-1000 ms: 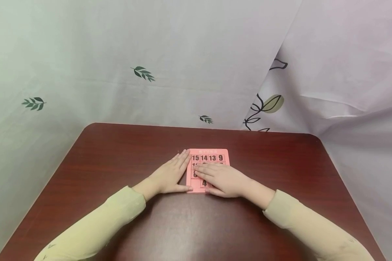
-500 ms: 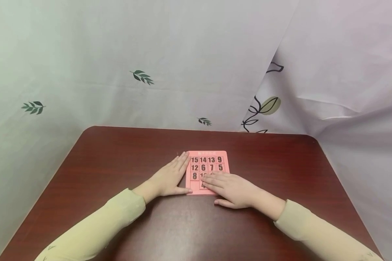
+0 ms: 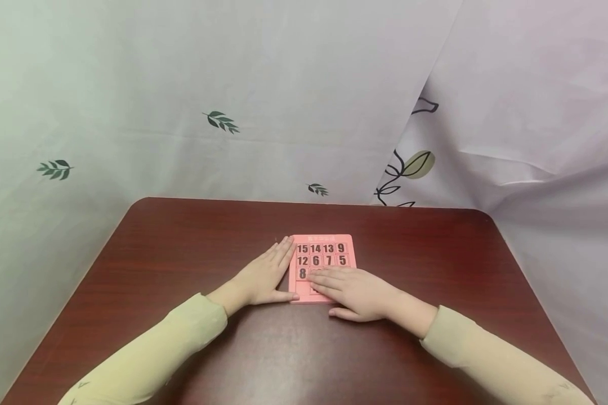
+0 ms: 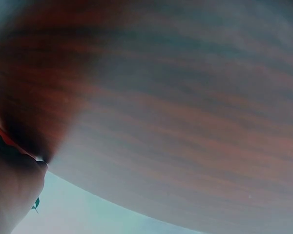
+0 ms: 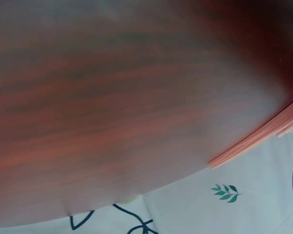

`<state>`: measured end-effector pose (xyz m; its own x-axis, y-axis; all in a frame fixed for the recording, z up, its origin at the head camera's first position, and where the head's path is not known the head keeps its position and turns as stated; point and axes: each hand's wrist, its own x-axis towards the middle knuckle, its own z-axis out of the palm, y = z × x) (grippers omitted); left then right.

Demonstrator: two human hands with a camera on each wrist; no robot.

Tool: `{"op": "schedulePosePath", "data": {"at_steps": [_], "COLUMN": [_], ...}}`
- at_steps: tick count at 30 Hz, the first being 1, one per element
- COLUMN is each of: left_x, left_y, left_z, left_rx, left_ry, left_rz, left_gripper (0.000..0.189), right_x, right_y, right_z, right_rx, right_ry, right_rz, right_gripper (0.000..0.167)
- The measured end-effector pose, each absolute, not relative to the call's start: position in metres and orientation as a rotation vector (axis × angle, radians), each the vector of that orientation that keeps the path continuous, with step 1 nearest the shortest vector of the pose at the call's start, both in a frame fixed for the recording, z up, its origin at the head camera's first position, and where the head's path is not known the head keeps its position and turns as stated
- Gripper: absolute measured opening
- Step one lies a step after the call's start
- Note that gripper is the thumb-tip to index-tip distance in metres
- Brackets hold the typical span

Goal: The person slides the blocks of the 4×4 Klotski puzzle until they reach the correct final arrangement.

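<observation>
One pink number puzzle [image 3: 322, 255] lies flat on the table [image 3: 182, 242]. The left hand [image 3: 262, 277] touches its left edge, thumb spread from straight fingers; the right hand [image 3: 358, 289] rests straight fingers, close together, across the lower rows.

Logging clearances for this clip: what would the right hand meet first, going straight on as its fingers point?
The right hand would probably meet the 8 tile on the pink board first; depth is unclear, so it might pass just above.
</observation>
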<state>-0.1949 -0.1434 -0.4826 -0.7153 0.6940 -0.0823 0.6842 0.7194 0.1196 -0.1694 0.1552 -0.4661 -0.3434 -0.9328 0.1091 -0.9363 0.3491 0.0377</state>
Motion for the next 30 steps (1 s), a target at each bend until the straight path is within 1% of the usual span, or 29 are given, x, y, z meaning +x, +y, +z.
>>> {"op": "schedulePosePath", "data": {"at_steps": [8, 20, 24, 30], "left_x": [-0.194, -0.195, -0.195, -0.195], "left_y": [-0.143, -0.143, -0.142, -0.143], "left_z": [-0.479, -0.482, -0.481, -0.48], "left_rx": [1.136, 1.164, 1.163, 1.145], "left_ry": [2.812, 2.827, 2.824, 2.821], "left_rz": [0.113, 0.111, 0.112, 0.102], "left_gripper": [0.117, 0.117, 0.117, 0.118], "right_x": [-0.166, -0.169, -0.168, -0.161], "right_y": [0.164, 0.138, 0.146, 0.175], "right_z": [-0.468, -0.469, -0.468, -0.471], "right_rx": [1.753, 1.788, 1.763, 1.657], "right_ry": [-2.433, -2.462, -2.462, -2.493], "right_rz": [0.042, 0.013, 0.041, 0.105], "right_gripper": [0.064, 0.067, 0.066, 0.065]}}
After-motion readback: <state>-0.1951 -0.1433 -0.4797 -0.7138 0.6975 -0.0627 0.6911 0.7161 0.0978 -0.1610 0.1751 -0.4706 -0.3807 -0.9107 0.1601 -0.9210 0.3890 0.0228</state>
